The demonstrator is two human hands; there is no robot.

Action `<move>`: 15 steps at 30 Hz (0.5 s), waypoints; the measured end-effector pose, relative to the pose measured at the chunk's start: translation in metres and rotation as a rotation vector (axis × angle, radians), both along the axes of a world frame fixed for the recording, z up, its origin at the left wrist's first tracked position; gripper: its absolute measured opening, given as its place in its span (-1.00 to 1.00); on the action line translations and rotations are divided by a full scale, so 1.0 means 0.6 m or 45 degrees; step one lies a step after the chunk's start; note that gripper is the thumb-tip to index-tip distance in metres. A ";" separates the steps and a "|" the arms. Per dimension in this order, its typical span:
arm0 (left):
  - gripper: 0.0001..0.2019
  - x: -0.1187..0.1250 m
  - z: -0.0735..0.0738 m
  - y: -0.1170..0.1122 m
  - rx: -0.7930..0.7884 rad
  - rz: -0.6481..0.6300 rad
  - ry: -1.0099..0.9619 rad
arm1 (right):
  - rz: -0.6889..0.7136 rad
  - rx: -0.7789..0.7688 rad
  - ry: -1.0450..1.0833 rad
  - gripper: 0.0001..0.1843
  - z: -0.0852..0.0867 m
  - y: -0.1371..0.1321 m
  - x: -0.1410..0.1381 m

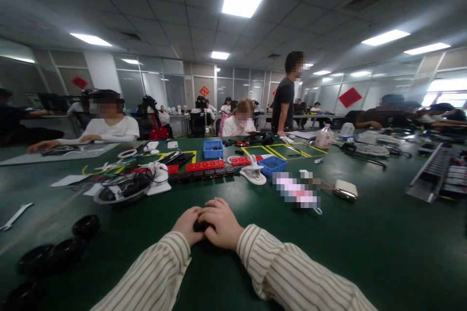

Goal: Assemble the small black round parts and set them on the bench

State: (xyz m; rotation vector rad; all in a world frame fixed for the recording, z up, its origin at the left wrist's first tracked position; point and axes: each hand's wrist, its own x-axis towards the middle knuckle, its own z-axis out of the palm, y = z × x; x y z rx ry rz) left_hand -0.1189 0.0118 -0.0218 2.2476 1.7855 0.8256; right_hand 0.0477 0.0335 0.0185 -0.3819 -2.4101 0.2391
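Low in the frame's centre, the left hand (pixel 188 225) and right hand (pixel 220 223) close together over a small black part (pixel 200 226). More black discs (pixel 86 226) wait at lower left on the tabletop (pixel 365 252).

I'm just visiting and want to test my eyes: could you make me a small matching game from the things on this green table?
Things:
1. black wheels
2. small blue bin
3. white bottle
4. two hands

Places:
A. far right, near the standing person
B. near left edge of the table
C. near middle, clasped over a small dark thing
D. far middle, behind the red blocks

Pairs: 1-B, 2-D, 3-A, 4-C
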 end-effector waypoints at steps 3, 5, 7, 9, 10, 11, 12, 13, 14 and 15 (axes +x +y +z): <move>-0.65 -0.002 0.002 -0.018 0.011 0.060 0.021 | -0.050 -0.027 0.092 -0.65 0.000 -0.016 -0.001; -0.66 -0.002 0.002 -0.028 0.011 0.100 0.033 | -0.140 -0.072 0.150 -0.63 -0.002 -0.024 0.000; -0.63 -0.002 0.001 -0.036 -0.017 0.124 0.034 | -0.226 -0.115 0.164 -0.63 -0.005 -0.027 0.001; -0.52 -0.001 -0.002 -0.041 -0.071 0.166 0.036 | -0.294 -0.146 0.138 -0.66 -0.008 -0.026 0.002; -0.47 0.000 -0.003 -0.043 -0.105 0.193 0.042 | -0.321 -0.158 0.122 -0.68 -0.009 -0.025 0.003; -0.42 0.000 -0.004 -0.045 -0.140 0.214 0.052 | -0.343 -0.168 0.109 -0.71 -0.009 -0.023 0.004; -0.39 0.001 -0.005 -0.045 -0.168 0.224 0.064 | -0.358 -0.172 0.098 -0.73 -0.010 -0.021 0.004; -0.38 0.002 -0.006 -0.046 -0.183 0.221 0.076 | -0.363 -0.167 0.088 -0.73 -0.009 -0.020 0.004; -0.38 0.003 -0.006 -0.046 -0.187 0.209 0.086 | -0.359 -0.151 0.071 -0.72 -0.009 -0.019 0.003; -0.39 0.003 -0.006 -0.046 -0.181 0.199 0.094 | -0.349 -0.127 0.047 -0.70 -0.008 -0.019 0.001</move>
